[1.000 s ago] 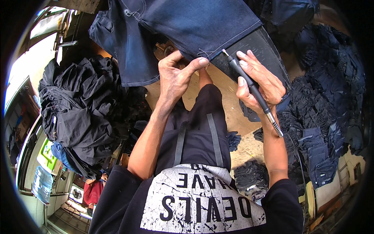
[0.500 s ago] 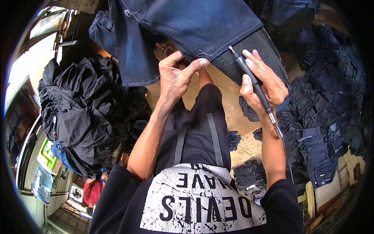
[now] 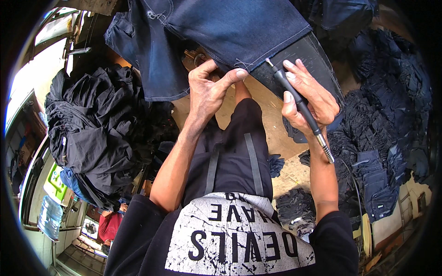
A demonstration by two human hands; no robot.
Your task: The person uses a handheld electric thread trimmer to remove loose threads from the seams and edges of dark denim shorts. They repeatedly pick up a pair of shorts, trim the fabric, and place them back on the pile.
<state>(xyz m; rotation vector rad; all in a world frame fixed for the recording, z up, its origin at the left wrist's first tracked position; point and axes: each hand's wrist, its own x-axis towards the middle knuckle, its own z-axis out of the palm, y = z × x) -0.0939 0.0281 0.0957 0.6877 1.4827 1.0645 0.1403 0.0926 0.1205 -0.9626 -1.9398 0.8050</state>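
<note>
A dark blue denim garment (image 3: 239, 32), its leg hem edged with a stitched line and loose threads, is drawn over a dark flat board (image 3: 313, 57). My left hand (image 3: 207, 89) is closed on the near corner of that hem, pinching the cloth between thumb and fingers. In my right hand (image 3: 317, 96) is a slim black rotary tool handpiece (image 3: 294, 87), with a spring collar and a cable at its rear. Its small pale tip touches or nearly touches the hem edge, right of my left thumb. The second leg (image 3: 161, 73) hangs loose on the left.
A large heap of black garments (image 3: 101, 133) lies to the left. Stacks of dark denim (image 3: 368, 138) rise on the right. A smaller dark pile (image 3: 297, 207) rests below my right forearm. At lower left are a person in red (image 3: 110, 225) and a clear blue water bottle (image 3: 50, 216).
My right hand has shifted slightly left and down, bringing the tool tip along the hem toward my left thumb. The cable now bows outward. My left hand stays put.
</note>
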